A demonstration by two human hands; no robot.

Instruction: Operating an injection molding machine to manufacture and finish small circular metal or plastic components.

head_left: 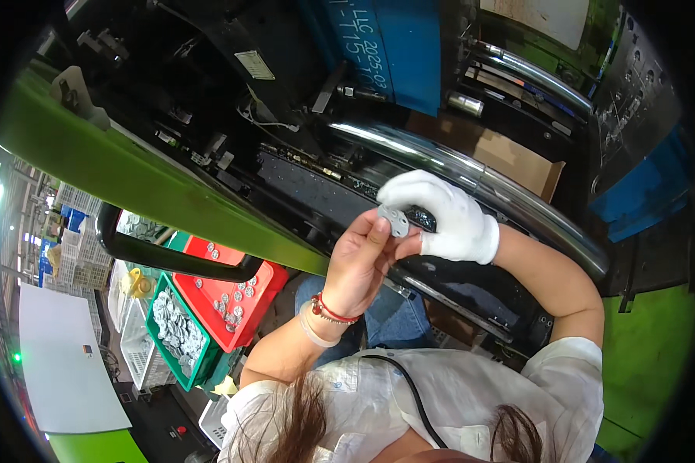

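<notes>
A small round grey metal disc with holes (394, 221) is up in front of my chest, between my two hands. My bare left hand (361, 251) pinches it with the thumb on its face, the fingers behind partly hidden. On my right hand (442, 215) is a white glove, and its curled fingers close on the disc's upper edge. A bare fingertip shows just below the disc, beside the glove. Red and pale bracelets circle my left wrist.
A shiny steel bar (471, 179) crosses the dark machine just beyond my hands. To the left runs a green machine door frame (154, 181) with a black handle (174, 262). Behind it, a red tray (269, 297) and a green basket (162, 339) hold several metal discs.
</notes>
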